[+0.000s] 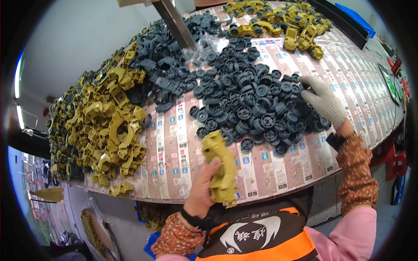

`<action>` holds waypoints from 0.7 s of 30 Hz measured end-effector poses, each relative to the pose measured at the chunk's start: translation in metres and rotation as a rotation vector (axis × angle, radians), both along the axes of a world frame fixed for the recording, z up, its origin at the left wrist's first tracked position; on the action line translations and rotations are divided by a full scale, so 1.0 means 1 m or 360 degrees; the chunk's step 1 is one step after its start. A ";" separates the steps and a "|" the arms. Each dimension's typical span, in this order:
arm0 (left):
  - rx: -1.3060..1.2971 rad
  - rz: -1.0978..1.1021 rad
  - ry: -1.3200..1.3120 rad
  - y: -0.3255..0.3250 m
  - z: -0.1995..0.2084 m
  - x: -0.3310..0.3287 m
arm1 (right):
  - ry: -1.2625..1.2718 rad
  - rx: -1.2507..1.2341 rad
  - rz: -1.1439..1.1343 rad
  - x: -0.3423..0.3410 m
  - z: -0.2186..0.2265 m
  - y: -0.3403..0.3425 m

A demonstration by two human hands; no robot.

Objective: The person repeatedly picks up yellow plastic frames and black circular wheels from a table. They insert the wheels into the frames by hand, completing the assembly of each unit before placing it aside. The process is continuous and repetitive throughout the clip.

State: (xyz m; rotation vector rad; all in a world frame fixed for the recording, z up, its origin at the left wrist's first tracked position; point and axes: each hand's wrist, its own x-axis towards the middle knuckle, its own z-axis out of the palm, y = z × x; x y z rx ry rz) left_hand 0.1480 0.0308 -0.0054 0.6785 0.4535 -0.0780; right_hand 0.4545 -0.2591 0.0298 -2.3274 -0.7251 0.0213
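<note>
My bare left hand grips a mustard-yellow plastic toy car body near the table's front edge, thumb pressed on its side. The body is held lengthwise, one end pointing away from me. Beyond it spreads a heap of dark grey toy wheels. At the heap's right edge is my right hand in a pale knit glove. Its thumb and fingers are apart, with the fingertips against the wheels. I see no wheel clearly lifted between them.
Yellow car bodies are heaped at the left. Dark grey car parts lie farther back, beside a metal post. Yellow cars with wheels cover the far right of the striped table. A blue bin stands beyond a black rail.
</note>
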 end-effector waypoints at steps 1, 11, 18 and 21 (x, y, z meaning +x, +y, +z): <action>-0.0019 -0.0032 0.0027 -0.004 -0.002 0.000 | 0.0222 0.0245 0.0123 -0.028 0.007 0.009; 0.0085 -0.0075 -0.0111 -0.057 -0.005 0.009 | 0.1150 0.0946 0.0264 -0.191 0.000 0.042; 0.0391 -0.0114 -0.0131 -0.071 -0.018 -0.004 | 0.1104 0.1073 0.0192 -0.199 -0.009 0.051; 0.0503 -0.0093 -0.0172 -0.080 -0.018 -0.006 | 0.1025 0.1027 0.0206 -0.201 -0.011 0.051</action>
